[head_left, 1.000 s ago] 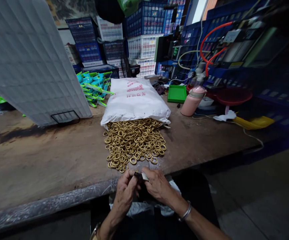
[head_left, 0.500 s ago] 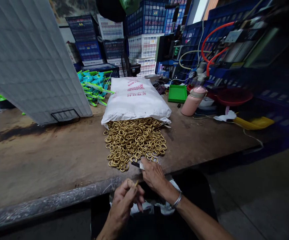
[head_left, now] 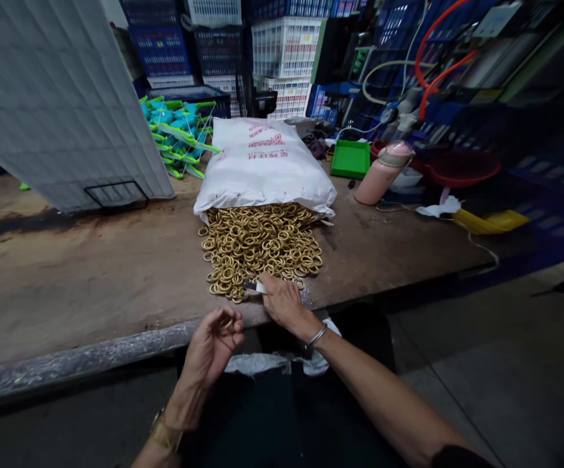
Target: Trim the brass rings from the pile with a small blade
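A heap of gold-coloured rings (head_left: 257,244) spills from the mouth of a white sack (head_left: 267,172) onto the table. My right hand (head_left: 286,302) is at the near edge of the heap, closed on a small knife (head_left: 261,287) with a white handle and a dark blade pointing left. Lower and to the left, my left hand (head_left: 213,344) is turned palm up in front of the table edge. Its curled fingers pinch a single gold ring (head_left: 227,322), partly hidden by the fingertips.
A tall grey-white panel (head_left: 67,110) stands on the table (head_left: 91,273) at left. Bright green and teal plastic pieces (head_left: 177,133) lie behind the sack. To the right are a green tray (head_left: 350,159), a pink bottle (head_left: 382,175) and a yellow scoop-like piece (head_left: 494,222). Stacked crates (head_left: 286,49) fill the back.
My left hand has moved left, away from my right hand, and turned its palm up with the ring. The right hand keeps the knife by the heap. The camera view has tilted down.
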The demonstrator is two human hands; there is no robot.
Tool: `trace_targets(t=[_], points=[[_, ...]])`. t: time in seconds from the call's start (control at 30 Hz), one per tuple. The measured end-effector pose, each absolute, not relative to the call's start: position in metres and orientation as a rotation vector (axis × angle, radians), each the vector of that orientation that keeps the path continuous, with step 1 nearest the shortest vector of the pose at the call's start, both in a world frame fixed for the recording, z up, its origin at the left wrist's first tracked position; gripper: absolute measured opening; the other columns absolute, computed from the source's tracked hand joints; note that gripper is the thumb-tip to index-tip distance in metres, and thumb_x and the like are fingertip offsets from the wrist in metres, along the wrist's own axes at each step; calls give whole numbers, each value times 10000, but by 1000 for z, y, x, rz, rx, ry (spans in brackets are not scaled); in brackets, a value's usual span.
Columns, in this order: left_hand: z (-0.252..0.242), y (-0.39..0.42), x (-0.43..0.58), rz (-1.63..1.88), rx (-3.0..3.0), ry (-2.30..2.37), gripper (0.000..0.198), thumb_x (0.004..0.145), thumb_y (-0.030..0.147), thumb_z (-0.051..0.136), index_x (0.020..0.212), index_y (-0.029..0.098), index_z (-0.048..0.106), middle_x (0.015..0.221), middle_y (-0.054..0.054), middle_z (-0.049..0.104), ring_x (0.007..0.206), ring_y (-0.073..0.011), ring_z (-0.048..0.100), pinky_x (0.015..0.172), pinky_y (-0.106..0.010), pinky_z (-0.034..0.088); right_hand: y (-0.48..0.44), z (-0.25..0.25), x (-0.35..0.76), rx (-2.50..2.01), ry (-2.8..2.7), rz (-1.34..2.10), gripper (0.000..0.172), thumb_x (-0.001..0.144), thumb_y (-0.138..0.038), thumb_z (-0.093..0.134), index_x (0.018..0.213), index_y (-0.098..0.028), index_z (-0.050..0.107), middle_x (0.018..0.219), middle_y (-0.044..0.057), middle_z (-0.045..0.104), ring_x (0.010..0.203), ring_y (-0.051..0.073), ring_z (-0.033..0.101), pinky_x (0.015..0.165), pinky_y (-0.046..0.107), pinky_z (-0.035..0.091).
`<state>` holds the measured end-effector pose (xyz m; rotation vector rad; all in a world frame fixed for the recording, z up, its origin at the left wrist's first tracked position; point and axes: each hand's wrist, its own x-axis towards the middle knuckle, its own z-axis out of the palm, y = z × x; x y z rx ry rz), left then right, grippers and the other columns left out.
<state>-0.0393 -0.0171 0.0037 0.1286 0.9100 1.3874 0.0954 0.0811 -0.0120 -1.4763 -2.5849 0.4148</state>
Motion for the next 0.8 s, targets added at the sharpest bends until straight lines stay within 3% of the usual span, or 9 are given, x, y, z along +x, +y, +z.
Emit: trace_targets(t=[0.13, 0.2, 0.3, 0.37, 0.47, 0.57, 0.67, 0.8], points=[[5, -10, -34, 1395, 171, 990, 200, 647, 272, 655, 618, 126, 522, 675, -19, 588, 551, -90, 527, 434, -171, 407, 84, -6, 102, -1334, -2425, 625, 143, 768, -148, 408, 870, -196, 497, 715, 16, 574, 638, 137, 502, 588, 229, 292], [5, -7, -28, 1413, 285, 1072, 223, 641, 296, 669, 716, 136, 535, 664, -5, 585, 522, -87, 518, 397, -159, 378, 82, -2, 106, -1248, -2277, 846, 113, 821, -218, 385, 792, -191, 491, 654, -11, 527, 600, 112, 462, 581, 212, 300], [-1, -3, -18, 1425, 497, 1202, 328, 668, 351, 647, 905, 160, 525, 640, 19, 572, 459, -71, 471, 358, -149, 328, 75, 4, 112, -1138, -2060, 1214, 255, 869, -346, 336, 723, -186, 470, 584, -45, 465, 555, 89, 415, 561, 196, 314], [-5, -1, -14, 1381, 611, 1259, 350, 701, 372, 614, 966, 162, 519, 589, 42, 541, 411, -53, 414, 356, -146, 294, 70, 5, 116, -1090, -1965, 1395, 260, 854, -380, 368, 715, -184, 469, 568, -54, 446, 545, 83, 406, 548, 192, 320], [-10, 0, -10, 1332, 695, 1296, 281, 720, 375, 593, 874, 143, 557, 551, 47, 513, 410, -47, 397, 396, -157, 305, 64, 5, 118, -1038, -1854, 1570, 223, 827, -365, 417, 714, -182, 474, 555, -58, 437, 531, 79, 400, 535, 191, 326], [-12, -1, -8, 1376, 765, 1341, 220, 722, 360, 589, 761, 144, 575, 614, 14, 564, 522, -88, 493, 507, -190, 391, 61, 2, 118, -1042, -1785, 1616, 229, 818, -362, 427, 683, -183, 475, 547, -54, 441, 516, 77, 392, 519, 192, 323], [-13, -2, -8, 1411, 867, 1393, 182, 732, 338, 581, 751, 157, 592, 662, 6, 593, 611, -118, 535, 608, -219, 425, 60, -3, 115, -1096, -1738, 1671, 306, 827, -406, 400, 624, -183, 457, 516, -52, 423, 468, 72, 362, 476, 197, 299], [-13, -3, -7, 1408, 916, 1407, 185, 733, 341, 577, 738, 157, 597, 666, -9, 608, 628, -135, 547, 630, -234, 430, 62, -7, 112, -1126, -1727, 1682, 303, 819, -395, 403, 604, -185, 439, 492, -55, 409, 449, 71, 350, 459, 199, 286]])
